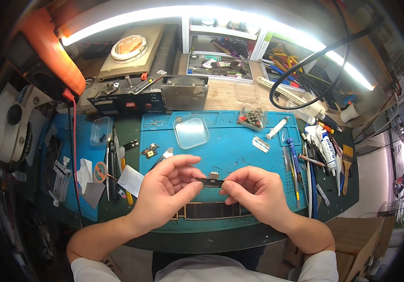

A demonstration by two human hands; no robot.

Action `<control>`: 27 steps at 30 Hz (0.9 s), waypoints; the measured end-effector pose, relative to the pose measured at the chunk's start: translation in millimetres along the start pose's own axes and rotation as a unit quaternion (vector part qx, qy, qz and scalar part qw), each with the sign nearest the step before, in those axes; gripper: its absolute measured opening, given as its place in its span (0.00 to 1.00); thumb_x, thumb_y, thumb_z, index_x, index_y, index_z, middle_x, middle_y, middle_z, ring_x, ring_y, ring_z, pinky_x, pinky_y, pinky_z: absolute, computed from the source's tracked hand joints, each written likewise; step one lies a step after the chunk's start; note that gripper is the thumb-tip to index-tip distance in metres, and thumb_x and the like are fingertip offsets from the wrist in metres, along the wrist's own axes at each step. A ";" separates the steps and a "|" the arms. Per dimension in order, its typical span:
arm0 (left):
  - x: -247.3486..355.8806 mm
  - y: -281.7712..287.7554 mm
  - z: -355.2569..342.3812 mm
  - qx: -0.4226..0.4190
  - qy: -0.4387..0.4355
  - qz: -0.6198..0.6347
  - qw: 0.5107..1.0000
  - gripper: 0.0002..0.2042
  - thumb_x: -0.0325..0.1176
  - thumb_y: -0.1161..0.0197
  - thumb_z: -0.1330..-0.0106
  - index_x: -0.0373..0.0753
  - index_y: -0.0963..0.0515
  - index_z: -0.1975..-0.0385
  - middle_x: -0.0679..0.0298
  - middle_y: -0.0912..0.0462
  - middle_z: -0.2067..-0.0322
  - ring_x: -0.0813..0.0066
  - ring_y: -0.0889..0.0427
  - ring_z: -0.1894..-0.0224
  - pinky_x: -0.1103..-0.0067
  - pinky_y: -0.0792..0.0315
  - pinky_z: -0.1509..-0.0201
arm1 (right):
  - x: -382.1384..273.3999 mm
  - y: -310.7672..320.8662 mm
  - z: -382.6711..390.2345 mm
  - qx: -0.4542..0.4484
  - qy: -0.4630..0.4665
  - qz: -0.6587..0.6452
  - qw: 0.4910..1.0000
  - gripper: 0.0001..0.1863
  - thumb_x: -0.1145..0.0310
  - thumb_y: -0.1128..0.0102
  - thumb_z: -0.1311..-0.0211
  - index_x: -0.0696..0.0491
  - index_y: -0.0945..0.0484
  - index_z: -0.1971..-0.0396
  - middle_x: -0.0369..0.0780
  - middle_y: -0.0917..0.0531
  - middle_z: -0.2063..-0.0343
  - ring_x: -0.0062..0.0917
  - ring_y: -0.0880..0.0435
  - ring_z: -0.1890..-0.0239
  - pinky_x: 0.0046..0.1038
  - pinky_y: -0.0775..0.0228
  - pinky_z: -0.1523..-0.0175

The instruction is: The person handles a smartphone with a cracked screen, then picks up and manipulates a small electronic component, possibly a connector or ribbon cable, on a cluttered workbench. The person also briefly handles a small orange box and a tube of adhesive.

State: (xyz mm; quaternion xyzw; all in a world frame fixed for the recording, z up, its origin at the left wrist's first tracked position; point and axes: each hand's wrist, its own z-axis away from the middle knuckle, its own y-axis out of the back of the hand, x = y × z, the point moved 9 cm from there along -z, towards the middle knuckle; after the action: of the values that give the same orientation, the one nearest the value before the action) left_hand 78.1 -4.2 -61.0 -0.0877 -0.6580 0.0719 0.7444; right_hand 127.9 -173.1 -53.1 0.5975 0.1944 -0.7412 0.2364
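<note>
Between the fingertips of both hands is a small dark circuit board, held level above the mat. A silvery metal connector stands up from its far edge. My left hand pinches its left end with thumb and forefinger, and my right hand pinches the right end the same way. Under the hands, a long black strip with copper-coloured edges lies on the blue work mat, its ends partly hidden by my hands. A clear plastic lid or shallow box sits beyond my left hand.
Screwdrivers, a white glue tube and a brush crowd the right. A razor blade, a syringe and a box of small parts lie farther back. Tweezers are left; a black cable loops overhead.
</note>
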 end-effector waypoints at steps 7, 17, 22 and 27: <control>-3.1 -11.0 -0.8 -0.049 0.030 0.049 0.997 0.25 0.21 0.35 0.32 0.34 0.33 0.36 0.59 0.19 0.52 0.77 0.19 0.49 0.79 0.24 0.41 | 2.4 -5.2 1.5 -0.026 -0.023 -0.029 0.999 0.09 0.72 0.38 0.28 0.62 0.19 0.57 0.41 0.12 0.65 0.18 0.13 0.65 0.20 0.18 0.59; -10.9 -10.8 0.6 -0.066 0.079 0.057 0.993 0.26 0.20 0.35 0.32 0.34 0.33 0.35 0.63 0.17 0.54 0.80 0.18 0.52 0.81 0.23 0.46 | 6.8 -11.6 6.2 -0.050 -0.049 -0.027 0.997 0.08 0.71 0.39 0.29 0.60 0.18 0.59 0.38 0.12 0.69 0.15 0.15 0.69 0.19 0.21 0.63; -0.1 -10.3 2.6 -0.034 0.010 0.009 0.999 0.26 0.18 0.33 0.35 0.34 0.30 0.37 0.63 0.16 0.60 0.77 0.16 0.55 0.81 0.22 0.52 | 2.2 -9.2 6.9 -0.027 -0.022 0.007 0.999 0.06 0.72 0.36 0.32 0.60 0.18 0.62 0.36 0.13 0.71 0.13 0.16 0.71 0.18 0.23 0.65; 66.1 -37.2 36.4 -0.055 -0.447 -0.394 0.801 0.18 0.18 0.30 0.43 0.34 0.21 0.52 0.58 0.13 0.62 0.67 0.13 0.62 0.78 0.19 0.57 | -36.8 -11.0 15.5 0.018 0.239 0.216 0.947 0.07 0.78 0.31 0.43 0.58 0.18 0.65 0.38 0.14 0.73 0.19 0.14 0.74 0.22 0.23 0.69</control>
State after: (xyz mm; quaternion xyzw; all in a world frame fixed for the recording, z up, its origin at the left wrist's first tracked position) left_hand 49.8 -24.4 15.7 0.1801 -0.8986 -0.2323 0.3259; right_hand 115.5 -168.7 -13.8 0.7891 0.0984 -0.5110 0.3264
